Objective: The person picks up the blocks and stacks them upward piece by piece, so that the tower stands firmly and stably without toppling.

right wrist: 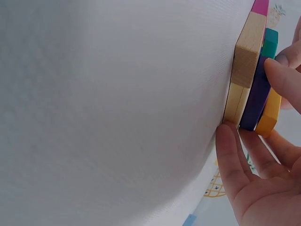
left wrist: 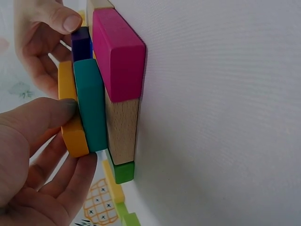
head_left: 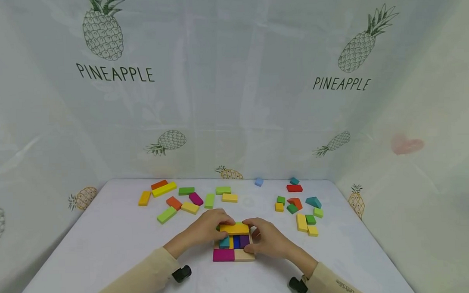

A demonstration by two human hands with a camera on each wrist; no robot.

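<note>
A low layered stack of wooden blocks stands mid-table. A magenta block [head_left: 223, 255] and a natural wood block [head_left: 244, 255] form its near side at the bottom. Above them lie a teal block [left wrist: 90, 106], a blue block [head_left: 236, 242] and a purple block [right wrist: 255, 96]. A yellow block [head_left: 234, 229] lies crosswise on top. My left hand [head_left: 207, 227] pinches the yellow block near its left end, fingers on its far side. On the right, my right hand [head_left: 272, 239] holds the purple block between thumb and fingers, with fingertips also along the stack's far side.
Loose green, yellow, red and magenta blocks lie at the back left, among them a magenta block [head_left: 196, 198]. Another scatter at the back right includes a teal triangular block [head_left: 313, 202] and a red block [head_left: 294, 188]. A pineapple-print cloth [head_left: 233, 99] hangs behind the table.
</note>
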